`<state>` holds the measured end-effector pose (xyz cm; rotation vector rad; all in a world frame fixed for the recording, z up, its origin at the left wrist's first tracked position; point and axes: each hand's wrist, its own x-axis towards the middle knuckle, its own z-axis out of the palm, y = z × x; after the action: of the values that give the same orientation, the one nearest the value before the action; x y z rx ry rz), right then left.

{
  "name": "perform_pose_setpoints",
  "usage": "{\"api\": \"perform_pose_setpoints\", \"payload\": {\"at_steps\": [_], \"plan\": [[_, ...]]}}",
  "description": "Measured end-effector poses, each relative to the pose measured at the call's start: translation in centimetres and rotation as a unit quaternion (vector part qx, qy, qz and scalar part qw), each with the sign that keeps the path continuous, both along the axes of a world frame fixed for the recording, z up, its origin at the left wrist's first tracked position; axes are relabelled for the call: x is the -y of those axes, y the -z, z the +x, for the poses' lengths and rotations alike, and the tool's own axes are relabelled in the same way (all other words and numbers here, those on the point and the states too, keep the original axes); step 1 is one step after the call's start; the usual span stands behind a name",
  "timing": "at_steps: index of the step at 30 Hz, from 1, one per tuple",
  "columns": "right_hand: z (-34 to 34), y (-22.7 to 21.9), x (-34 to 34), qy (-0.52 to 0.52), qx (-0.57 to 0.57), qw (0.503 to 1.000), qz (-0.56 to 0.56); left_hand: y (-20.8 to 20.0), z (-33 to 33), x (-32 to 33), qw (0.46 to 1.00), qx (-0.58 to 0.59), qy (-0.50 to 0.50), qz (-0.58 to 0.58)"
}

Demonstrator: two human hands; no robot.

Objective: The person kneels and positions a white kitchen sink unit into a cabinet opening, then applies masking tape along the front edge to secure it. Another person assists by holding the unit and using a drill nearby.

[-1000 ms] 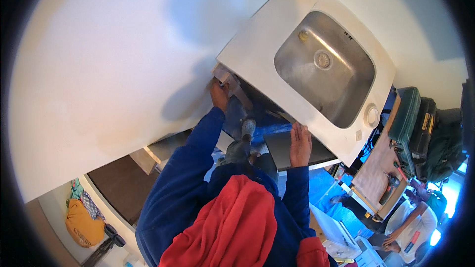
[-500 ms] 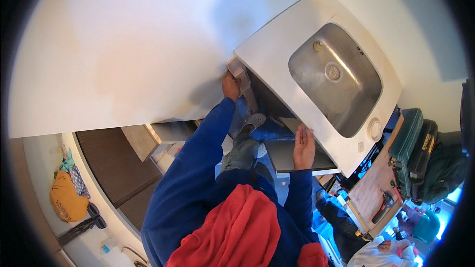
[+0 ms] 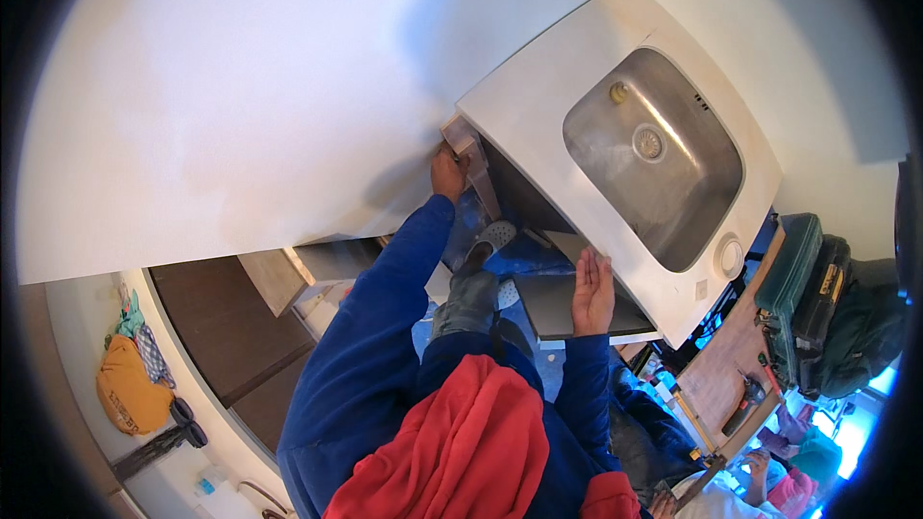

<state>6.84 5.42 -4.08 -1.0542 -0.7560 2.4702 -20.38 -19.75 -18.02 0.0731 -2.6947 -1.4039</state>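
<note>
Where white wall (image 3: pixel 240 106) meets white counter (image 3: pixel 538 106), steel sink basin (image 3: pixel 654 159) is set in, drain at centre. Left hand (image 3: pixel 447 173) pressed to cabinet side panel (image 3: pixel 476 168) under counter corner; grip cannot be told. Right hand (image 3: pixel 591 293) laid flat, fingers extended, on grey cabinet door (image 3: pixel 558 303). Dark green cases (image 3: pixel 817 308) seen at right; yellow bag (image 3: pixel 130 389) at lower left.

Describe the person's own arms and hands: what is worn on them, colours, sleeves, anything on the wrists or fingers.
Both arms wear long, loose sleeves in deep blue, running from the shoulders down to the wrists. The left hand and the right hand are bare, with no gloves. No watch, ring or strap can be made out on either. A red garment bunches at the chest between the two sleeves.
</note>
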Motion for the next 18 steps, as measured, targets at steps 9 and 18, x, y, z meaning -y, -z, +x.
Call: {"api": "perform_pose_setpoints", "payload": {"at_steps": [9, 18], "plan": [[0.2, 0.2, 0.2, 0.005, -0.005, 1.0, -0.012, -10.3, 2.0, 0.5, 0.985, 0.144, 0.028, -0.093], [0.1, 0.4, 0.2, 0.004, 0.007, 1.0, -0.012, -13.1, 1.8, -5.5, 0.983, -0.031, -0.039, 0.177]]}}
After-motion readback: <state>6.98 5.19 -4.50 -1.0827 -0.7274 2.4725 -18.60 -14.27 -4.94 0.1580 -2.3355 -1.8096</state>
